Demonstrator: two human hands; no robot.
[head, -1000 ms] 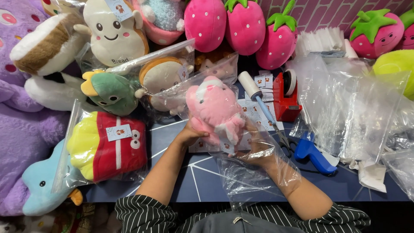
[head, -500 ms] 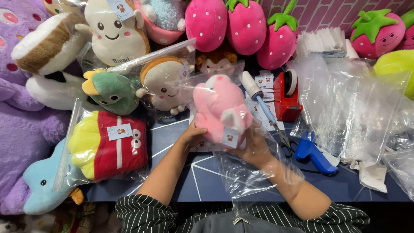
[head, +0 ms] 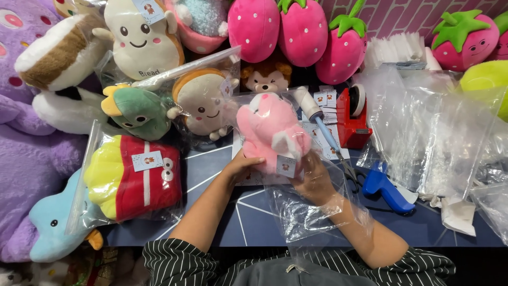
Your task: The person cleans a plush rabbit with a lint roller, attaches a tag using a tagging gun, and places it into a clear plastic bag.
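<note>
A pink plush toy (head: 270,130) with a small paper tag sits inside a clear plastic bag (head: 304,214) in the middle of the dark table. My left hand (head: 241,165) grips the toy's lower left side from outside the bag. My right hand (head: 315,180) is inside the bag's open end, with film around the wrist, and holds the toy's lower right side. The toy is tilted upward, away from me.
Bagged plush toys lie left: a red-and-yellow fries toy (head: 132,175), a green one (head: 135,111), a toast one (head: 203,103). Strawberry plushes (head: 296,32) line the back. A lint roller (head: 317,119), red tape dispenser (head: 353,116), blue tagging gun (head: 389,188) and loose clear bags (head: 434,137) lie right.
The pink toy has gone deeper into the bag and turned upward. My right hand has slid further into the bag behind it, and my left hand has shifted lower on the toy.
</note>
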